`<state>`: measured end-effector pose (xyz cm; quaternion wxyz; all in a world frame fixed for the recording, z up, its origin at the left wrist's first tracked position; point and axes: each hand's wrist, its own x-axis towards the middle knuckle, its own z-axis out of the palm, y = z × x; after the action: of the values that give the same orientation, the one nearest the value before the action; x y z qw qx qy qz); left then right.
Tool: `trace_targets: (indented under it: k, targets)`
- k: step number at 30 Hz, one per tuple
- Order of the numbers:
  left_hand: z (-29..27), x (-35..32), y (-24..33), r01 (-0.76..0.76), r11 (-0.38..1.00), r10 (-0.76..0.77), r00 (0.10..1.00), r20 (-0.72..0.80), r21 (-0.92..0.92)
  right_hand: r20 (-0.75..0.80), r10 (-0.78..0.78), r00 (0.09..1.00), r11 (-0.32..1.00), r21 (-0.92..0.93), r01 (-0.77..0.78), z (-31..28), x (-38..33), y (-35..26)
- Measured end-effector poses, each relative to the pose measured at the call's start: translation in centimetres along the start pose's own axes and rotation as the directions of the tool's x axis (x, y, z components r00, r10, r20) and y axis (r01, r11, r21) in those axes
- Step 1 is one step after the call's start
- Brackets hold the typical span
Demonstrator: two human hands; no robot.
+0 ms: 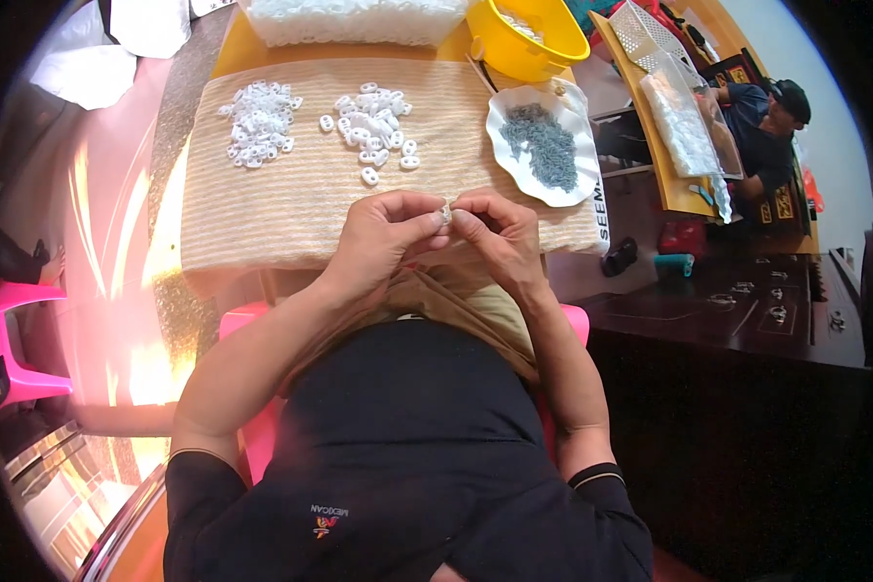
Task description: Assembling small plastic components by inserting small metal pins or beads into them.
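White plastic pieces with two holes lie in two heaps, a [left heap] (260,124) and a [right heap] (373,128), too crowded to count singly. One white wavy-edged plate (580,118) on the right bears many small grey pieces (553,150). One yellow tub (514,63) and one clear bin (359,31) of white pieces stand at the far side.

The left hand (390,233) and right hand (502,238) meet at the near edge, thumbs and forefingers pinched closed on one small whitish piece (446,213).

A striped cloth (252,221) covers the table. One pink stool (39,385) stands on the left; a co-worker (759,121) sits far right by a wooden table (687,200).

Fingertips hide much of the held piece, so its shape is unclear. The clear bin is cut off above.
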<state>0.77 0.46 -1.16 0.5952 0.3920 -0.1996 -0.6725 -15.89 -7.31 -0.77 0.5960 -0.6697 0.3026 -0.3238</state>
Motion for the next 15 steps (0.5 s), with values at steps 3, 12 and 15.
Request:
trace_targets:
  k: [3, 12, 15]
  targets:
    - [0.18, -0.17, 0.2, 0.004, 1.0, -0.004, 1.0, -0.01, 0.0, 0.006, -0.02, 1.0, 0.997, -0.071, 0.021, -0.26, 0.07, 0.12]
    - [0.29, -0.09, 0.31, 0.013, 1.0, -0.013, 1.0, -0.005, -0.016, -0.002, -0.04, 0.999, 0.997, -0.064, 0.04, -0.34, 0.25, 0.25]
    - [0.3, -0.1, 0.28, 0.014, 1.0, -0.014, 1.0, 0.0, -0.016, 0.014, -0.061, 0.998, 0.994, -0.088, 0.062, -0.45, 0.25, 0.21]
